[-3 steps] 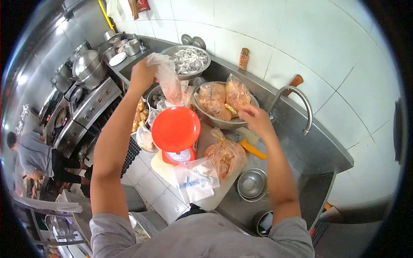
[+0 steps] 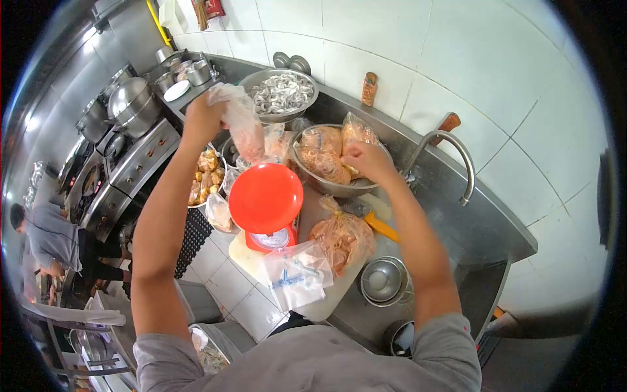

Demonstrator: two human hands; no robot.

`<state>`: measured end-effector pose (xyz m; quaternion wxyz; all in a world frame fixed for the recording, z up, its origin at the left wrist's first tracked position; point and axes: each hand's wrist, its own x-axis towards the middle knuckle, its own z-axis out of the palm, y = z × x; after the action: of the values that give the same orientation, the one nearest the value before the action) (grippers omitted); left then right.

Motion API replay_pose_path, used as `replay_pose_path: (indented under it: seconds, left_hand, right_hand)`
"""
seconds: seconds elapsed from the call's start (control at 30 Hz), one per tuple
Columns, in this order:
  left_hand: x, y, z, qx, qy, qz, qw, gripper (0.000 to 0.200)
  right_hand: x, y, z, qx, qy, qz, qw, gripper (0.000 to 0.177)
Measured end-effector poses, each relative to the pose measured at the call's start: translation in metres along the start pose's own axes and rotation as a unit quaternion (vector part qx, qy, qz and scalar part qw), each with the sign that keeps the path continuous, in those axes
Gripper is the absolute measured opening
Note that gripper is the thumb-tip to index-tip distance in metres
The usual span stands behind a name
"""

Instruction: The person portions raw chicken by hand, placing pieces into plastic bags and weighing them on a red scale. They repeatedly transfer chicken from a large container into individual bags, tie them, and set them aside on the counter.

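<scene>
My left hand (image 2: 204,119) is closed on the top of a clear plastic bag (image 2: 245,130), which hangs with pinkish contents beyond the red weighing scale (image 2: 266,197). The scale's round pan has nothing on it. My right hand (image 2: 367,161) is at a metal bowl (image 2: 346,189) of bagged orange-pink meat (image 2: 321,153). Its fingers are drawn together against the contents, and what they hold is hidden. A knotted bag of meat (image 2: 343,238) lies on the white cutting board (image 2: 317,308) right of the scale. Flat plastic bags (image 2: 297,274) lie in front of it.
A bowl of greyish-white strips (image 2: 284,95) stands at the back. An orange-handled tool (image 2: 382,227) lies by the knotted bag. The curved faucet (image 2: 467,163) rises over the sink at right, near nested metal bowls (image 2: 384,281). Another person (image 2: 52,235) works at far left.
My right hand has moved left onto the contents of the metal bowl, covering a small yellowish piece. My left hand has shifted slightly left with the plastic bag.
</scene>
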<state>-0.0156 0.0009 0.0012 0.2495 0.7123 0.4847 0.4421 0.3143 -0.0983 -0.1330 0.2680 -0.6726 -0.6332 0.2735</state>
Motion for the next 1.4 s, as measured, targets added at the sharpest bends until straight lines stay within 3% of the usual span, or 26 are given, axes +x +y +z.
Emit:
replay_pose_path:
  seconds: [0.07,0.1,0.17,0.27,0.37,0.43,0.47,0.57,0.7,0.9,1.0,1.1,1.2,1.33,1.4]
  left_hand:
    - [-0.011,0.009,-0.017,0.044,-0.003,-0.042,0.998,0.029]
    - [-0.011,0.002,-0.020,-0.036,0.000,-0.050,0.998,0.030]
    - [-0.017,-0.007,-0.034,0.000,0.024,-0.021,0.999,0.031]
    - [-0.026,-0.010,-0.054,0.008,0.044,-0.029,0.999,0.031]
    - [-0.031,-0.021,-0.073,0.029,0.051,-0.032,0.998,0.032]
    - [-0.032,-0.034,-0.085,0.088,0.030,-0.028,0.995,0.032]
    - [-0.036,-0.039,-0.085,0.025,0.051,-0.036,0.998,0.026]
    - [-0.041,-0.040,-0.090,0.067,0.051,-0.039,0.996,0.020]
    - [-0.044,-0.046,-0.094,0.051,0.046,-0.028,0.997,0.025]
    - [-0.044,-0.039,-0.092,0.025,0.044,-0.017,0.999,0.024]
    - [-0.035,-0.052,-0.095,-0.002,0.025,-0.036,0.999,0.022]
    - [-0.035,-0.044,-0.088,-0.025,0.039,-0.030,0.998,0.019]
    - [-0.036,-0.032,-0.085,-0.002,0.046,-0.031,0.998,0.019]
    - [-0.037,-0.030,-0.086,-0.016,0.027,-0.026,0.999,0.020]
    - [-0.039,-0.030,-0.085,-0.020,0.022,-0.038,0.999,0.023]
  right_hand:
    - [0.034,0.009,0.021,-0.132,-0.055,-0.026,0.989,0.052]
    - [0.037,0.005,0.025,-0.185,-0.079,-0.019,0.979,0.057]
    - [0.043,-0.004,0.033,-0.285,-0.125,-0.004,0.950,0.069]
    - [0.087,0.030,0.050,-0.237,-0.159,0.022,0.958,0.083]
    - [0.088,0.020,0.040,-0.230,-0.185,-0.031,0.955,0.080]
    - [0.089,0.027,0.047,-0.177,-0.120,-0.061,0.975,0.071]
    - [0.088,0.029,0.048,-0.181,-0.103,-0.058,0.976,0.065]
    - [0.076,0.011,0.031,-0.182,-0.032,-0.115,0.976,0.052]
    - [0.047,-0.032,0.003,-0.300,-0.032,-0.115,0.946,0.044]
    - [-0.024,-0.067,-0.059,-0.271,0.070,-0.158,0.947,0.030]
    - [-0.064,-0.086,-0.074,-0.247,0.098,-0.150,0.952,0.033]
    - [-0.091,-0.099,-0.079,-0.226,0.043,-0.075,0.970,0.031]
    - [-0.099,-0.074,-0.061,-0.169,0.034,-0.105,0.979,0.027]
    - [-0.103,-0.060,-0.026,-0.202,0.017,-0.092,0.975,0.030]
    - [-0.106,-0.055,0.002,-0.223,0.074,-0.129,0.963,0.032]
